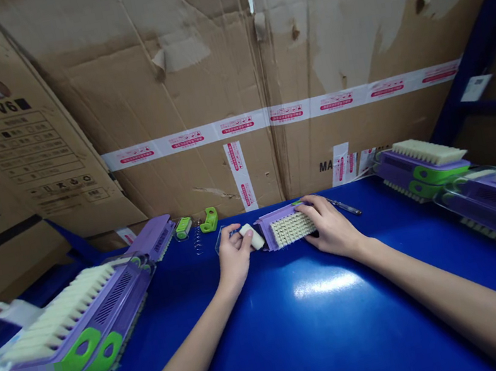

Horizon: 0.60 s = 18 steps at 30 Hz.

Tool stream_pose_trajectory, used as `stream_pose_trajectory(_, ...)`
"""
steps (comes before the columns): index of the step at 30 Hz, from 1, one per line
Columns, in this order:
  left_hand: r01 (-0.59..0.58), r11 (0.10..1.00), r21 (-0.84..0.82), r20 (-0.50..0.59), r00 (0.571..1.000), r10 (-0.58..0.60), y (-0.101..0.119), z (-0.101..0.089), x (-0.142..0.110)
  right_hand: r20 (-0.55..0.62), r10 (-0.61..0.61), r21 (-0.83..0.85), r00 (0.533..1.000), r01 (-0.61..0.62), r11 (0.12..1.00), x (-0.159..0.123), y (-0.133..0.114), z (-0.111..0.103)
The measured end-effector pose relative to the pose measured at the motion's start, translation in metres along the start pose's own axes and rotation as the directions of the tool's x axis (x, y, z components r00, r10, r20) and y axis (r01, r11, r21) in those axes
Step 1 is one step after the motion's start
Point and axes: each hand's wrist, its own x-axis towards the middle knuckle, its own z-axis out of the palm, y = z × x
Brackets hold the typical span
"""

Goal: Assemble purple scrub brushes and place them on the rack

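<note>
Midway along the far side of a glossy blue tabletop (275, 340), the left hand (234, 257) pinches a small cream-white rounded block (252, 236) between thumb and fingers, narrowly closed. Just right of that block lies a purple plastic brush body with a pad of cream bristles (293, 229), its bristly face toward the viewer; whether the two touch, I cannot tell. The right hand (329, 225) curls over the brush body's right end and grasps it. Beside that hand rests a slim, dark pen-like tool (346, 206). Left of the hands stand a lime-green plastic bracket (209, 220), a thin metal coil spring (198, 238) and a small green-and-white block (184, 227). Purple-and-green brushes with cream bristles (100, 301) fill the left side; a similar stack (423, 170) sits at the right. Behind rises a scuffed brown cardboard wall (206, 58), crossed by white tape with red print (246, 123) too small to read; low on it, black capitals begin "MA". A brown printed carton (21, 149) at left reads "V3" beside a hollow square and "V6" beside a filled black one, above a ruled table of tiny characters and a row of handling symbols.
</note>
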Motion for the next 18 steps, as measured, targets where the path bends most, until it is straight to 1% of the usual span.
stream_pose_trajectory(2, 0.034, 0.998, -0.051, -0.005, 0.999, -0.034, 0.0010, -0.0002, 0.0009, -0.001, 0.003, -0.020, 1.000, -0.003, 1.000, -0.0001, -0.0007, -0.0001)
stream_pose_trajectory(4, 0.040, 0.998, -0.057, 0.021, 0.999, -0.039, 0.0018, -0.0002, 0.0009, 0.009, -0.003, -0.046, 1.000, 0.003, 0.999, -0.0002, -0.0012, -0.0003)
stream_pose_trajectory(8, 0.008, 1.000, -0.016, 0.098, 0.995, -0.006, 0.0007, -0.0003, 0.0006, 0.021, -0.013, -0.086, 1.000, 0.015, 0.996, -0.0002, -0.0010, -0.0008)
stream_pose_trajectory(10, -0.009, 1.000, 0.002, 0.119, 0.993, 0.008, -0.0003, -0.0007, 0.0010, 0.019, -0.014, -0.094, 1.000, 0.016, 0.995, -0.0001, -0.0009, -0.0011)
stream_pose_trajectory(15, -0.025, 0.999, 0.035, 0.117, 0.993, 0.021, -0.0008, -0.0016, 0.0028, 0.010, -0.016, -0.088, 1.000, 0.017, 0.996, 0.0006, -0.0022, -0.0030)
stream_pose_trajectory(18, -0.002, 0.999, 0.036, 0.084, 0.996, -0.001, -0.0001, -0.0016, 0.0039, 0.016, -0.017, -0.100, 1.000, 0.019, 0.995, 0.0011, -0.0038, -0.0045)
